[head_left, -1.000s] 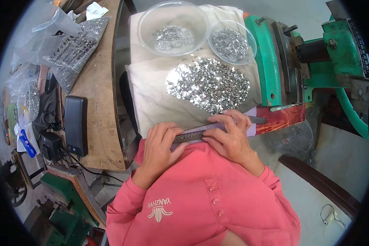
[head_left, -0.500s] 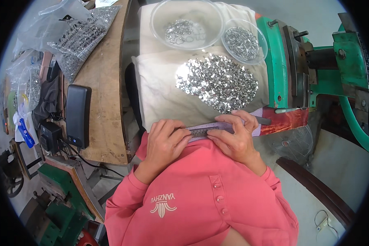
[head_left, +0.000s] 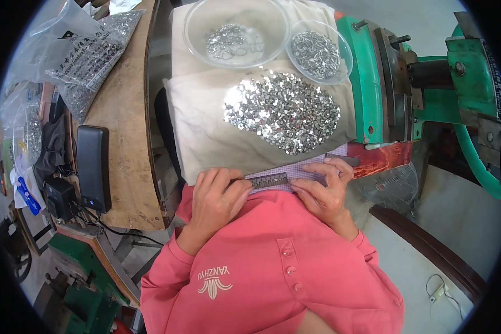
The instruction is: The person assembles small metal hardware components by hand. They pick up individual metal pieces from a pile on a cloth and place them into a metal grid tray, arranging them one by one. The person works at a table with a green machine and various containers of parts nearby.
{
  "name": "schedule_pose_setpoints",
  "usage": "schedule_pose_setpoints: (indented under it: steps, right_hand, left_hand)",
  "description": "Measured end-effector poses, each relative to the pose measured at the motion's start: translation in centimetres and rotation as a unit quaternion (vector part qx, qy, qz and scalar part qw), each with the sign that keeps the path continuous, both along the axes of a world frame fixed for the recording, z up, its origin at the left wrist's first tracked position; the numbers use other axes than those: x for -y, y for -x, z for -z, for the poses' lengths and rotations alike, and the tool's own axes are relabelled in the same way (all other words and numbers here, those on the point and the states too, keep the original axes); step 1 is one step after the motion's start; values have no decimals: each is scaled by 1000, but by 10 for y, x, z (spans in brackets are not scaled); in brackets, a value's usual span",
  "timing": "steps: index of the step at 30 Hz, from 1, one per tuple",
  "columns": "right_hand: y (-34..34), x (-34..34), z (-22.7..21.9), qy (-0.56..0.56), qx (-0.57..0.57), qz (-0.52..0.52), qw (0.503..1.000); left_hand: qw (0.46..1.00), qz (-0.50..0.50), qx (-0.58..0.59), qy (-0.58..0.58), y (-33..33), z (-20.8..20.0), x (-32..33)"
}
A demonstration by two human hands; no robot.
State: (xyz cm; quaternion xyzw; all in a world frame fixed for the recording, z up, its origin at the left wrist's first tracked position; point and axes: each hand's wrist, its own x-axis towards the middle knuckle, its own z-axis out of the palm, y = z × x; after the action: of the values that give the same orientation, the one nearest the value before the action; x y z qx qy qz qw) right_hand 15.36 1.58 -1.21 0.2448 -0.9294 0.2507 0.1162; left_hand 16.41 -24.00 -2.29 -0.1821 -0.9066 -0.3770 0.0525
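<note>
A short dark metal strip [head_left: 269, 181] with a row of slots or small pieces along it lies over a checked cloth [head_left: 312, 175] at the near edge of the work surface. My left hand [head_left: 217, 197] is closed at the strip's left end, thumb and fingers gripping it. Just past its right end is my right hand [head_left: 329, 192], its thumb and forefinger apart and nothing visible between them. Beyond both hands a heap of small shiny metal pieces [head_left: 286, 111] covers a beige cloth [head_left: 197, 122].
Behind the heap stand a large clear tub [head_left: 186, 39] of metal parts and a smaller clear bowl [head_left: 348, 61] of shiny slim pieces. A green machine [head_left: 364, 83] borders the right. Leftward, a wooden table [head_left: 129, 139] carries a black power bank [head_left: 93, 167] and a plastic bag of parts [head_left: 89, 67].
My right hand has come off the strip's right end, its thumb and forefinger spreading. More of the strip now shows. The whole view has shifted slightly.
</note>
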Motion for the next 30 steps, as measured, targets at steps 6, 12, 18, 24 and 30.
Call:
schedule_pose_setpoints:
  steps: [6, 12, 18, 24, 30]
  right_hand:
    - [1, 10, 2, -2, -1, -18, 1000]
    - [10, 24, -3, -60, 35, -38, 997]
    - [16, 27, -11, -88, 39, -57, 994]
    - [5, 10, -9, -20, 12, 6, 1000]
    - [-7, 0, -4, -10, 2, 43, 999]
  left_hand:
    - [1000, -17, 11, -21, -1, -2, 3]
    - [998, -52, 19, -26, -11, -2, 17]
    - [997, -57, 27, -40, -11, 0, 12]
    - [998, -46, -3, -30, -6, 4, 6]
    - [999, -44, 3, -20, -5, 3, 4]
